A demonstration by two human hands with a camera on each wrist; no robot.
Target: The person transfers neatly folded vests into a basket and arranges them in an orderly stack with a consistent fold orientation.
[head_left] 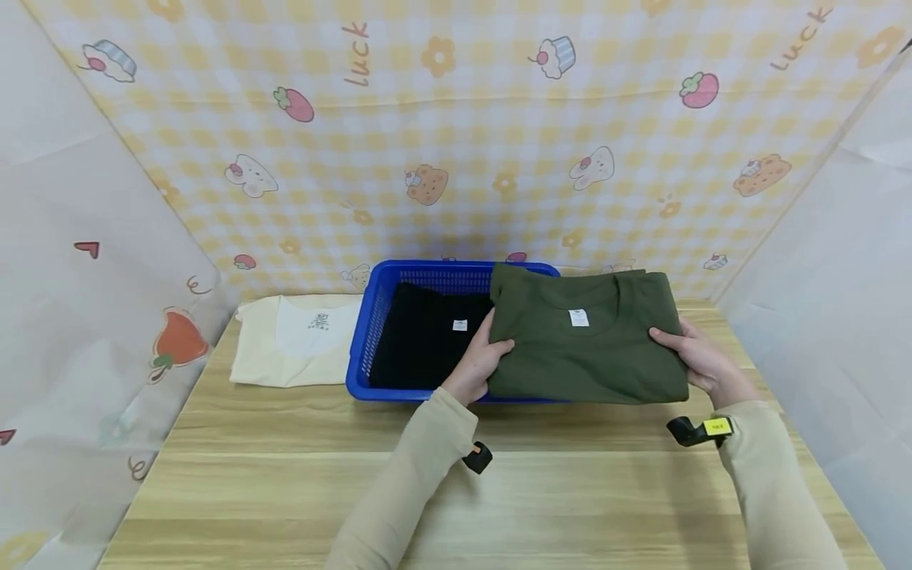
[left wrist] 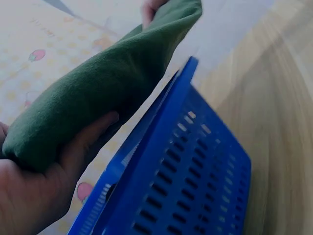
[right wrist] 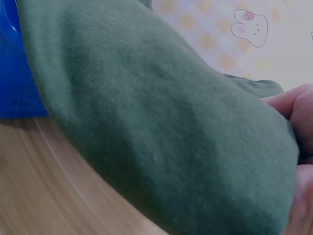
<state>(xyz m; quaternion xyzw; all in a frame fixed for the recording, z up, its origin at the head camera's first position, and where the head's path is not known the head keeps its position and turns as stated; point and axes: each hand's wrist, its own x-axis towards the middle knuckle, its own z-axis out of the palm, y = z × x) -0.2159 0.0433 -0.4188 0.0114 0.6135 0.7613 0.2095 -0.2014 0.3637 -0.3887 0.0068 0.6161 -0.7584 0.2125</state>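
Observation:
A folded dark green T-shirt (head_left: pixel 584 356) with a white neck label is held up between both hands, over the right part of a blue plastic basket (head_left: pixel 359 348). The left hand (head_left: pixel 479 366) grips its left edge, thumb on top and fingers underneath, as the left wrist view also shows beside the basket's slotted wall (left wrist: pixel 195 171). At the opposite edge the right hand (head_left: pixel 701 360) pinches the shirt, thumb on top. Inside the basket lies a folded black garment (head_left: pixel 416 340) with a white label, partly hidden by the green shirt.
A folded cream garment (head_left: pixel 264 348) with a printed white patch lies on the wooden table (head_left: pixel 285 475), left of the basket. Close behind the basket stands a wall with a yellow checked cloth (head_left: pixel 463 158). White sheets (head_left: pixel 841 261) border the table at both sides.

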